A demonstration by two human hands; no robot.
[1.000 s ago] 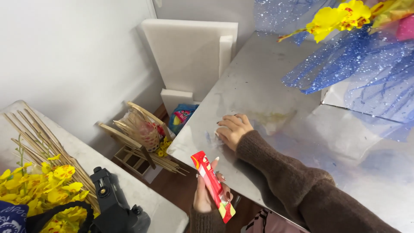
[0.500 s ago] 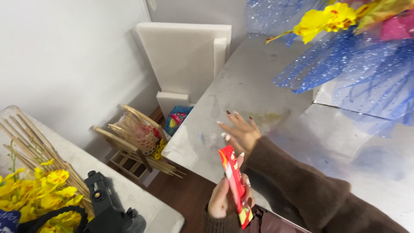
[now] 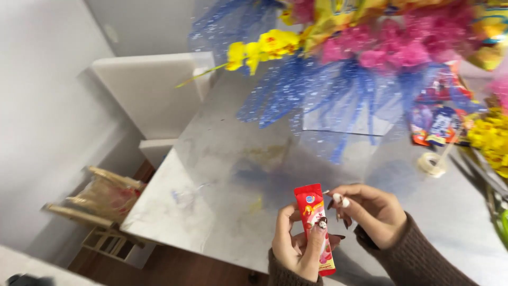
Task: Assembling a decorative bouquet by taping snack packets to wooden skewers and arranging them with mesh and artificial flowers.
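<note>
My left hand [image 3: 299,246] holds a slim red snack packet [image 3: 314,222] upright, above the near edge of the steel table [image 3: 222,159]. My right hand [image 3: 368,212] hovers just right of the packet's top, its fingers curled and pinched together with nothing in them. It is clear of the table. Beyond the hands stands a big bouquet [image 3: 360,58] of blue speckled netting, pink blooms and yellow flowers.
A roll of clear tape [image 3: 431,164] lies on the table at right, beside colourful snack packets [image 3: 436,122] and yellow flowers [image 3: 489,137]. White foam boards [image 3: 153,90] lean on the wall at the back left. A bamboo rack [image 3: 100,204] sits on the floor at left.
The view has swung right and up toward the bouquet. My right hand has lifted off the table and come beside the packet. My left hand has brought the packet in over the table edge.
</note>
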